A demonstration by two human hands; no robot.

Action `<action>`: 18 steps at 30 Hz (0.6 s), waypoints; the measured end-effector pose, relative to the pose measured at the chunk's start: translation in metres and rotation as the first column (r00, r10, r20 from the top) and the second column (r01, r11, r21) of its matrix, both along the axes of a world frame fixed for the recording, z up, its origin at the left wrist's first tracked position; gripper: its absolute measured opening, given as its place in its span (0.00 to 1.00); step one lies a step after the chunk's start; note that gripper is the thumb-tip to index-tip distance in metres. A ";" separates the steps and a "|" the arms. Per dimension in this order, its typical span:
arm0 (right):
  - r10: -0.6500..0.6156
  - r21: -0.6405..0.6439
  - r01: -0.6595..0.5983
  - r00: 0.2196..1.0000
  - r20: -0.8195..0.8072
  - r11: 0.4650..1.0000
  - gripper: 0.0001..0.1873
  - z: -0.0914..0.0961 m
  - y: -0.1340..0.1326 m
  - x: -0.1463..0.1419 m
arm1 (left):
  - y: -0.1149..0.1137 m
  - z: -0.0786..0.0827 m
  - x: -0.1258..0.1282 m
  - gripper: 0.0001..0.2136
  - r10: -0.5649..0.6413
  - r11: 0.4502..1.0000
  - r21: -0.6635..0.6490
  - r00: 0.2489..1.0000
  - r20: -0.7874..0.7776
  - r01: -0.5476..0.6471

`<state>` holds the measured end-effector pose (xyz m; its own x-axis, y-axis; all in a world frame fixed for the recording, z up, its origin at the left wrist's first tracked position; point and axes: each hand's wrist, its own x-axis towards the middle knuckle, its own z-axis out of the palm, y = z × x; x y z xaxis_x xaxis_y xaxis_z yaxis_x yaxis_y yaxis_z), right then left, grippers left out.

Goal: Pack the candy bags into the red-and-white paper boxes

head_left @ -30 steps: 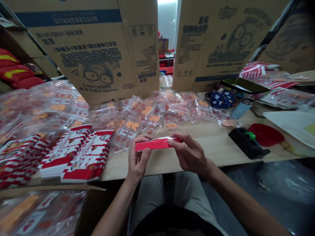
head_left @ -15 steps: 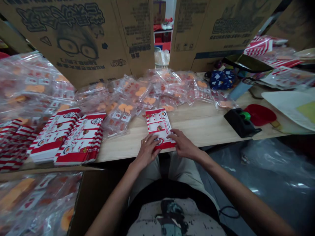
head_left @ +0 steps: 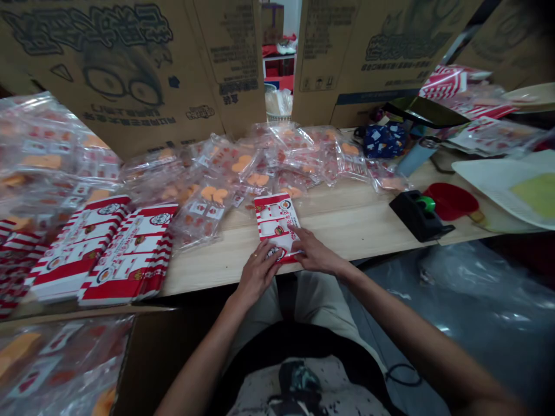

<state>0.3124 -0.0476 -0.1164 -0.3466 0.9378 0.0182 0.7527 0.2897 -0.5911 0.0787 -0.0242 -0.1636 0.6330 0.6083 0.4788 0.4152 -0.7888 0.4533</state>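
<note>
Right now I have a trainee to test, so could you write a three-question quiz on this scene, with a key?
1. True or false: the left hand and the right hand both touch the red-and-white packet on the table.
2. What colour is the tape roll in the black dispenser? A) yellow B) green C) white
3. Fill in: the printed stacks lie to the person's ___.

Key: 1. True; 2. B; 3. left

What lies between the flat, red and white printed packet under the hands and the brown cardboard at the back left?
In the head view, a heap of clear plastic bags with orange pieces lies between the packet and the cardboard.
</note>
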 end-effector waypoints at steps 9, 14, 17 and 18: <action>-0.083 0.165 0.116 0.978 -0.192 0.979 0.34 -0.008 -0.044 0.015 | 0.001 0.034 0.001 0.17 -0.029 0.997 0.062 0.997 -0.071 0.034; -0.062 0.313 0.172 0.941 -0.333 0.934 0.23 0.065 -0.029 0.013 | 0.015 0.106 0.005 0.15 -0.008 0.997 0.080 0.999 0.048 0.004; 0.041 0.300 0.060 0.946 -0.321 0.952 0.23 0.097 -0.016 0.009 | 0.021 0.124 0.006 0.15 0.029 0.999 0.036 0.994 0.102 -0.033; 0.077 0.286 0.014 0.949 -0.306 0.958 0.22 0.101 -0.013 0.007 | 0.023 0.125 0.006 0.16 0.031 0.999 0.026 0.994 0.106 -0.034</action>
<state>0.3197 -0.0608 -0.0150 -0.3101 0.8668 0.3905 0.5320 0.4986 -0.6843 0.0842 -0.0012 -0.0389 0.5580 0.6132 0.5592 0.3915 -0.7886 0.4741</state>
